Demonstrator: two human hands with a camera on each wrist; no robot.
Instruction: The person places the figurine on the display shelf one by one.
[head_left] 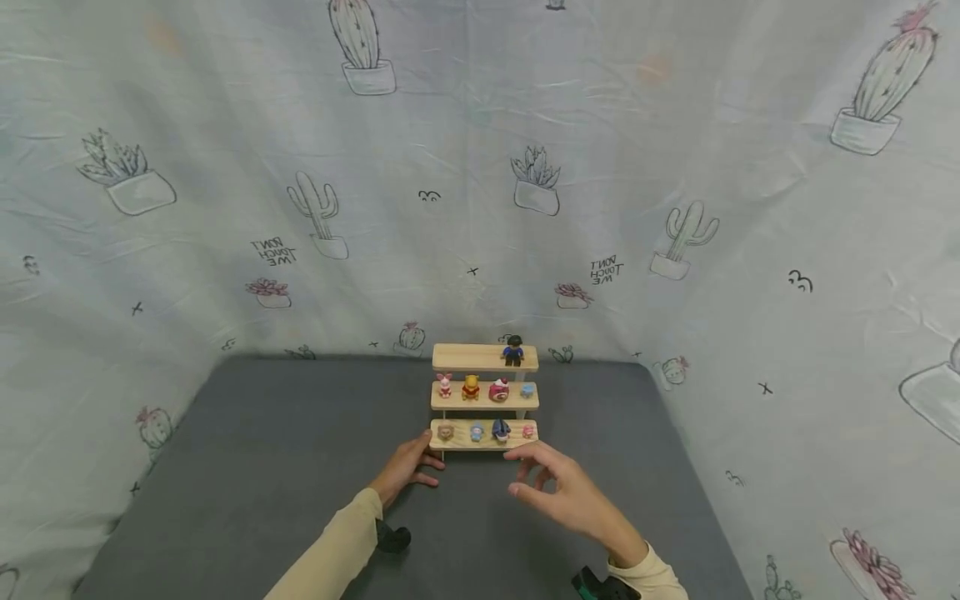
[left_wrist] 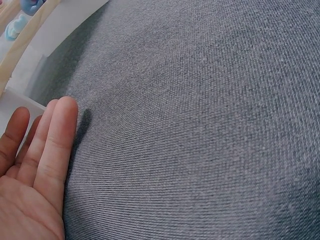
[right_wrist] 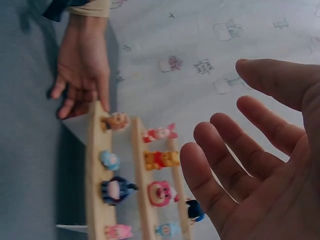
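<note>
Right hand is empty, fingers spread and relaxed, hovering just in front of the bottom tier's right end. Left hand lies flat on the grey table, fingers straight, touching the left end of the wooden stepped shelf. Bottom tier holds four small figures, middle tier four more, top tier only one dark-haired figure at its right. My read: two tiers filled, top mostly vacant, nothing in hand.

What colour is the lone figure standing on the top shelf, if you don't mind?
The lone figure wears dark blue with black hair; the head view shows it best.
</note>
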